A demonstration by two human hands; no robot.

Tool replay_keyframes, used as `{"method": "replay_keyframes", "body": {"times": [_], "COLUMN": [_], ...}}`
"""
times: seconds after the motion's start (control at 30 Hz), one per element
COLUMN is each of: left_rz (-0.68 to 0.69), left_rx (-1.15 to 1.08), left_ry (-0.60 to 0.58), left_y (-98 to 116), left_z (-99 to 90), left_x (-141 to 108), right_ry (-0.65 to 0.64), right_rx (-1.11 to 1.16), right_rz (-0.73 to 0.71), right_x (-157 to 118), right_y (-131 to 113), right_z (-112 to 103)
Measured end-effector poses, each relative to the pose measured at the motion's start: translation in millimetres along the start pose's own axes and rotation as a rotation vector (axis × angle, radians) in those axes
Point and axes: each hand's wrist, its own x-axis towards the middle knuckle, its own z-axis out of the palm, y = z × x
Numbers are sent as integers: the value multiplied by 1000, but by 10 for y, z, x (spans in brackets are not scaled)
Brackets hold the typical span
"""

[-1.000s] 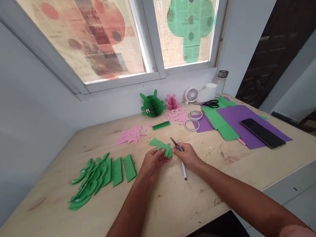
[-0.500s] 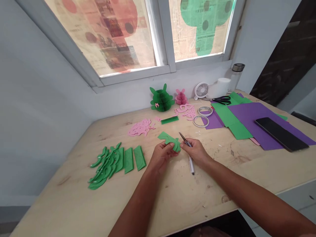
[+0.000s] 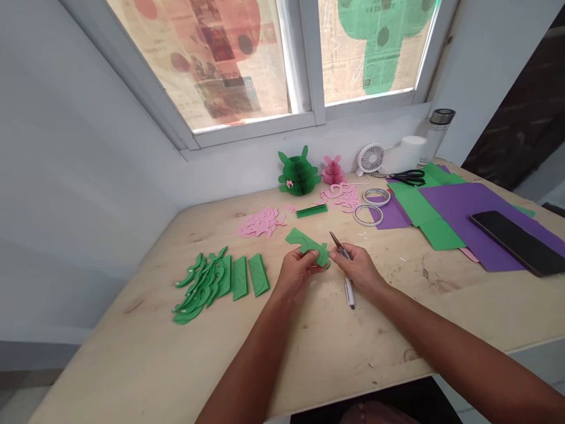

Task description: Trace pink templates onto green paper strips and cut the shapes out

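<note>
A partly cut green paper piece (image 3: 308,242) is pinched in my left hand (image 3: 299,270), above the middle of the table. My right hand (image 3: 355,266) is closed round a slim tool with a dark pointed tip (image 3: 336,239), perhaps small scissors, and its fingertips are close to the paper's right edge. Beneath that hand a white pen (image 3: 349,293) lies on the table. To the left are two green folded strips (image 3: 240,278) and a heap of curved green cutouts (image 3: 200,291). Pink paper cutouts (image 3: 260,222) lie behind them.
Green (image 3: 299,175) and pink (image 3: 333,171) honeycomb paper figures stand at the wall beside a small fan (image 3: 371,158). Tape rolls (image 3: 368,215), black scissors (image 3: 408,176), coloured sheets (image 3: 463,206), a phone (image 3: 514,238) and a glass bottle (image 3: 436,138) are on the right.
The view has shifted, so the table's contents appear farther right. The green paper has turned slightly in my left hand; both hands keep their hold.
</note>
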Motion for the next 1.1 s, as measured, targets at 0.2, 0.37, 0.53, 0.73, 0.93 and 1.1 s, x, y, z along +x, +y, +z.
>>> {"method": "replay_keyframes", "body": {"times": [0.2, 0.37, 0.53, 0.73, 0.93, 1.1], "left_rz": [90, 134, 168, 192, 192, 186], "left_rx": [-9, -23, -55, -100, -119, -119], "left_ry": [115, 165, 172, 157, 141, 131], "left_y": [-2, -9, 17, 23, 22, 4], "left_z": [12, 7, 39, 66, 83, 109], "left_x": [17, 21, -5, -4, -36, -47], "right_ry": [-132, -217, -229, -206, -208, -200], "right_rx": [173, 153, 123, 104, 104, 120], "right_rz": [45, 125, 159, 188, 200, 197], "right_x": [-90, -118, -122, -115, -113, -120], "right_y": [-73, -97, -119, -108, -118, -128], "right_z": [54, 93, 97, 100, 100, 101]}}
